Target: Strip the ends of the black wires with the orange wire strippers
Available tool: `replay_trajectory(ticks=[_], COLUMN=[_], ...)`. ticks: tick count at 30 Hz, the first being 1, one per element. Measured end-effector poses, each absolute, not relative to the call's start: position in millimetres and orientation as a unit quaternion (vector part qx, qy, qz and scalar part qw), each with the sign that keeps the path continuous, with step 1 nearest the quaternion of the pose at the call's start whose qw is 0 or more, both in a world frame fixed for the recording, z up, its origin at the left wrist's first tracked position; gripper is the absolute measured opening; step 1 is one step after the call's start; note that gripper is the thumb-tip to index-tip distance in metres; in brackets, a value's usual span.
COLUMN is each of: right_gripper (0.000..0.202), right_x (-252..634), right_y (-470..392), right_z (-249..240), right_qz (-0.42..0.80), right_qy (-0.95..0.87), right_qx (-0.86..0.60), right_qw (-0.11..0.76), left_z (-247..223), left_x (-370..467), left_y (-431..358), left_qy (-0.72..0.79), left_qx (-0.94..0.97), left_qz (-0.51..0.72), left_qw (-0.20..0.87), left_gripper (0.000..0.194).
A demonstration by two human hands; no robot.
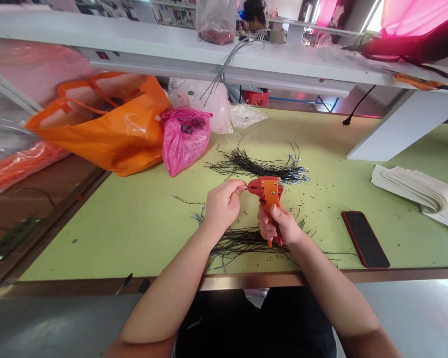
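My right hand (278,226) is wrapped round the handles of a red and orange wire stripper (271,189), held upright over the table. At the tool's jaws, my left hand (224,201) pinches a thin dark wire; a blue-tipped end of a wire (186,201) sticks out to the left of that hand. Behind the tool lies a bundle of black wires (250,161) with blue and silvery ends towards the right. A second spread of black wires (239,241) lies under my hands near the table's front edge.
On the green table (115,238) are a phone (366,238), folded white cloth or paper (414,186), a pink bag (186,139) and an orange bag (127,129). Small dark scraps are scattered about. A white shelf (164,52) crosses above; a person (254,17) is beyond it.
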State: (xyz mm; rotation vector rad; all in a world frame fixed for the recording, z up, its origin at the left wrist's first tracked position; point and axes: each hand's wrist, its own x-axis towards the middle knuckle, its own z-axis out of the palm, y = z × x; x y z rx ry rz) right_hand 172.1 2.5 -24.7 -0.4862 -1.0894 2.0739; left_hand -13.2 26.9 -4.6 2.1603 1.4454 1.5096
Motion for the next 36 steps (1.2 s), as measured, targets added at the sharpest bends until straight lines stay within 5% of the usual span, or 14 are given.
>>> replay_trajectory(ticks=[12,18,23,36], right_gripper=[0.055,0.057,0.055,0.054], right_x=[187.7,226.5,212.2,183.8], right_y=[3.0,22.6,28.4,21.4], right_z=[-19.5,1.1,-7.2,-42.4], right_qz=[0.816,0.705,0.723,0.712], right_qy=[-0.453,-0.379,-0.422,-0.507], right_qx=[-0.082,-0.123,-0.179,-0.199], right_qw=[0.349,0.587,0.517,0.443], left_z=[-5.8,-14.0,-10.4,-6.1], left_x=[-21.0,-61.4,-23.6,-1.8], left_y=[30.0,59.1,36.8,11.2], left_qy=[0.465,0.562,0.509,0.451], left_qx=[0.693,0.505,0.670,0.780], left_qz=[0.546,0.655,0.537,0.424], left_qw=[0.072,0.003,0.053,-0.091], left_gripper=[0.018,0.023,0.026,0.018])
